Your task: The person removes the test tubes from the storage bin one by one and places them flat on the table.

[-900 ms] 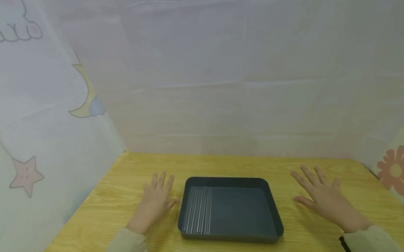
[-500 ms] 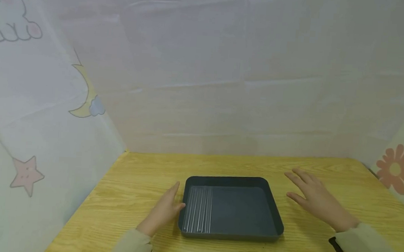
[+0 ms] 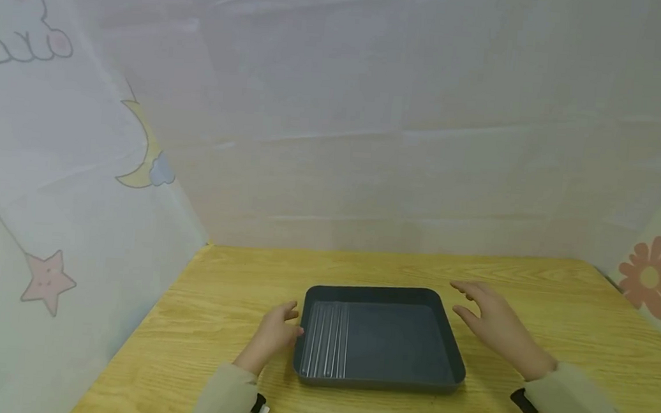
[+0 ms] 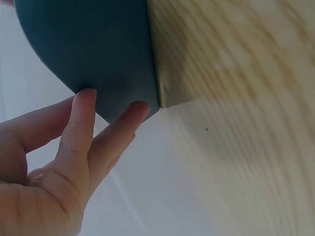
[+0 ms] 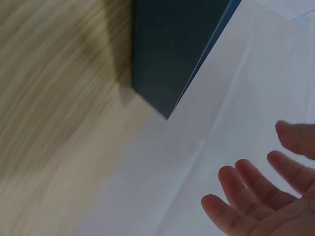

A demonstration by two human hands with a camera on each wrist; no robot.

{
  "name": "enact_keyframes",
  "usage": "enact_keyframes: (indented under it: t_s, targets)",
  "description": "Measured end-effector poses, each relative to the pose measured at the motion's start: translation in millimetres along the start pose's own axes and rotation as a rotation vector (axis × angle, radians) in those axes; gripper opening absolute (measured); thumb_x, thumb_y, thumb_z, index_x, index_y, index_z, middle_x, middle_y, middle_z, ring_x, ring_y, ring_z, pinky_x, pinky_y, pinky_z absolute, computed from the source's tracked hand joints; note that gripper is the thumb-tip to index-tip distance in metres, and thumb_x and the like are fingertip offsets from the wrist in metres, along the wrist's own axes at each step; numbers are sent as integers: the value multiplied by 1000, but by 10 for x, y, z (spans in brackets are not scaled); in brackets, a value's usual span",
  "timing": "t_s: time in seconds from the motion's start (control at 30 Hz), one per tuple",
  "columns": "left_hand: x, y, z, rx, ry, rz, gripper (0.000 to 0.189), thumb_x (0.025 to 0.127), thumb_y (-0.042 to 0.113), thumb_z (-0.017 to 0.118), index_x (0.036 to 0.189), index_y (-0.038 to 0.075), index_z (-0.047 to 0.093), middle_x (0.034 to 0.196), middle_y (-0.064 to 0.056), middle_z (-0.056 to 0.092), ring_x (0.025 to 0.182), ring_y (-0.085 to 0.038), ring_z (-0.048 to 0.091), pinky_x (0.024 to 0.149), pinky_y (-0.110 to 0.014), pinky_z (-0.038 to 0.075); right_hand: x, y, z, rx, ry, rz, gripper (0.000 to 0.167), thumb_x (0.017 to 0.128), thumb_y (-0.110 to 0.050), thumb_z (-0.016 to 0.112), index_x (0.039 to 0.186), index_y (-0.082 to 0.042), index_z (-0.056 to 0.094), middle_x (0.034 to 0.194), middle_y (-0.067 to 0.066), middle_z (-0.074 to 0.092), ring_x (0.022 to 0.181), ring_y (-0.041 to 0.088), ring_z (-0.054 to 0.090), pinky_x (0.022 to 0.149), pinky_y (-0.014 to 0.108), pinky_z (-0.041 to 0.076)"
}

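A dark grey shallow tray lies on the table, with long raised ridges along its left part. My left hand is at its left side in the head view, thumb at the rim. Seen from the left wrist, extended fingers of that hand rest against the outer wall of the tray. Off the tray's right side, my right hand hovers with loosely bent fingers, holding nothing. A gap separates this hand from the tray's wall in the right wrist view.
The yellow wood-grain table has a pale cloth wall behind it. Cartoon-printed sheets stand at both sides, with a pink star at left and an orange flower at right. Dark straps show at both wrists.
My left hand has turned and come in to the tray's left side, its spread fingers drawing together. The right hand has moved left towards the tray, fingers closer together. The tray stays put.
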State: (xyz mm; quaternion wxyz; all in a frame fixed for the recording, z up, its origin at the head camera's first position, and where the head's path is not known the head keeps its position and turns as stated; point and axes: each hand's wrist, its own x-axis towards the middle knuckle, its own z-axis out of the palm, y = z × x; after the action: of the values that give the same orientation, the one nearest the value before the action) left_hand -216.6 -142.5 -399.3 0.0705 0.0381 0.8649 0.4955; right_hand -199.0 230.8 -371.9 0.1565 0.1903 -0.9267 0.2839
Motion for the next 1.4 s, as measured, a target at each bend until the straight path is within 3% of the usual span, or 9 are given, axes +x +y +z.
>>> enact_keyframes:
  t_s: [0.2, 0.33, 0.57, 0.77, 0.93, 1.03, 1.17, 1.4]
  targets:
    - [22, -9, 20, -30, -20, 4, 58, 86, -15, 59, 139, -19, 35, 128, -39, 49, 92, -32, 66, 67, -38, 56, 23, -99, 61, 145, -3, 104, 41, 92, -3, 64, 130, 9, 54, 112, 25, 60, 95, 39, 60, 73, 48, 51]
    - [26, 1, 42, -59, -9, -31, 55, 85, -17, 56, 138, -15, 41, 127, -35, 52, 100, -35, 64, 66, -38, 56, 62, -130, 94, 226, -26, 137, 40, 94, -7, 63, 130, 10, 53, 110, 24, 61, 96, 39, 60, 71, 44, 52]
    - [38, 36, 74, -34, 22, -76, 51, 84, -18, 54, 135, -14, 47, 127, -33, 54, 94, -30, 65, 62, -37, 56, 143, -209, 129, 442, -138, 275, 46, 98, -10, 59, 135, 13, 46, 113, 24, 57, 99, 38, 60, 75, 43, 53]
    - [25, 40, 85, -34, 40, -78, 52, 82, -19, 52, 134, -14, 48, 122, -32, 56, 79, -23, 63, 51, -28, 50, 216, -308, 172, 626, -232, 389, 49, 99, -11, 57, 139, 12, 41, 114, 24, 56, 104, 39, 60, 79, 46, 53]
    - [15, 48, 96, -39, 38, -79, 49, 87, -17, 51, 135, -13, 47, 123, -32, 56, 85, -24, 62, 52, -28, 48, 255, -351, 247, 811, -284, 457, 52, 99, -10, 55, 142, 12, 35, 122, 24, 56, 106, 33, 61, 85, 46, 52]
    - [10, 61, 110, -30, 40, -82, 47, 88, -16, 51, 135, -12, 47, 124, -32, 56, 91, -26, 62, 55, -31, 50, 271, -380, 309, 916, -310, 495, 56, 98, -10, 56, 144, 12, 31, 118, 16, 61, 101, 23, 64, 85, 42, 52]
    - [14, 72, 118, -16, 44, -85, 47, 88, -16, 52, 134, -12, 49, 124, -31, 56, 94, -28, 62, 57, -33, 53, 303, -440, 385, 971, -321, 522, 58, 97, -7, 58, 144, 13, 31, 108, 10, 65, 93, 18, 65, 80, 39, 54]
    - [20, 62, 91, -5, 19, -79, 48, 88, -15, 53, 135, -14, 46, 126, -33, 54, 90, -26, 63, 53, -30, 51, 377, -497, 504, 1017, -348, 582, 56, 97, -3, 54, 144, 13, 29, 117, 21, 59, 92, 23, 64, 78, 47, 54]
